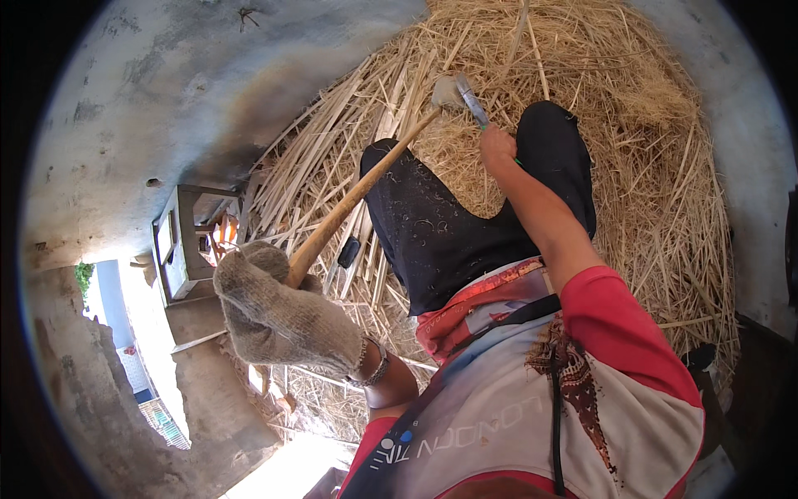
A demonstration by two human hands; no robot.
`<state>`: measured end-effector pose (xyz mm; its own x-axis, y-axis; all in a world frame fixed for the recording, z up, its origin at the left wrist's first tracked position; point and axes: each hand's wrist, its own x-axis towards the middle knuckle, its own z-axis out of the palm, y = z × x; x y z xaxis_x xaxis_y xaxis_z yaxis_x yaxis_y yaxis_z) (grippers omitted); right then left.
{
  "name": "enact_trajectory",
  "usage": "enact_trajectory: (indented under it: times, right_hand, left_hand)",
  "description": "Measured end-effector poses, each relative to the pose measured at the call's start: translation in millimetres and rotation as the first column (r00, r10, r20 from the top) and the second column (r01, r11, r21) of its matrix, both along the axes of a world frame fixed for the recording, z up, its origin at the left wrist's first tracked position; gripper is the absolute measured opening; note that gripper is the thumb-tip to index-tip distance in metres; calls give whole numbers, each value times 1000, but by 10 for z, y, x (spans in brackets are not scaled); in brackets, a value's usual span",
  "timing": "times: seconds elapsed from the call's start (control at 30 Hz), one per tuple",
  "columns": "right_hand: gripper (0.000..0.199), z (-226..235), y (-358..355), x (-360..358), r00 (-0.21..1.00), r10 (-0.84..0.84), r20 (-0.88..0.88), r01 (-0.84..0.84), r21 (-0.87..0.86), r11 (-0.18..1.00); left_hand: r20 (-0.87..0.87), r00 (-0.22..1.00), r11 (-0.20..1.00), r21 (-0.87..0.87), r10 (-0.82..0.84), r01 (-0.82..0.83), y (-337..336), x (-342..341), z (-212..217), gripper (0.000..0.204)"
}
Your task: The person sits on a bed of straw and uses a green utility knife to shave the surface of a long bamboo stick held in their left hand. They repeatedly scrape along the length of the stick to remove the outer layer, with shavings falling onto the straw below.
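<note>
My left hand (pixel 291 312), in a thick grey-brown knitted covering, is closed around the near end of a long wooden pole (pixel 353 195). The pole slants up and away over my left thigh. At its far end is a pale, blurred patch (pixel 447 93) that I cannot make out clearly. My bare right hand (pixel 499 145) grips a knife (pixel 472 101) between my knees. Its metal blade points away, close beside the pole's far end, and a bit of green shows at the handle. Whether the blade touches the pole I cannot tell.
Loose straw and split strips (pixel 648 183) cover the floor around my legs. A small black object (pixel 349 252) lies on the strips beside my left thigh. A wooden cabinet (pixel 189 249) stands against the stained wall (pixel 166 108) at left, near a bright opening (pixel 158 349).
</note>
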<state>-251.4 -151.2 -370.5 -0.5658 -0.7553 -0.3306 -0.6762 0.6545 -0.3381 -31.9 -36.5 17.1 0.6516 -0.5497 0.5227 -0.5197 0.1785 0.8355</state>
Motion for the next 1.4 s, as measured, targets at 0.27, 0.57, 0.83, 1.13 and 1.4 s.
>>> enact_trajectory:
  times: [0.27, 0.57, 0.83, 1.13, 1.4]
  right_hand:
    - [23, 1478, 486, 522, 837, 424, 347, -165, -579, 798]
    - [18, 2351, 1033, 1092, 803, 574, 162, -310, -708, 634]
    - [21, 2086, 956, 1033, 839, 522, 155, -271, -712, 647]
    - [21, 2251, 1060, 1003, 786, 577, 221, -263, -725, 637]
    - [21, 2526, 1127, 1120, 759, 616, 210, -302, -725, 619]
  left_hand:
    - [-75, 997, 999, -33, -25, 23, 11, 131, -44, 44]
    - [-6, 996, 993, -79, -86, 86, 36, 33, -82, 55]
    - [-96, 971, 974, -84, -220, 212, 114, 56, -112, 38]
    - [-112, 973, 978, -78, -200, 192, 148, -33, -101, 37]
    - [-72, 985, 986, -69, -155, 150, 71, 115, -109, 40]
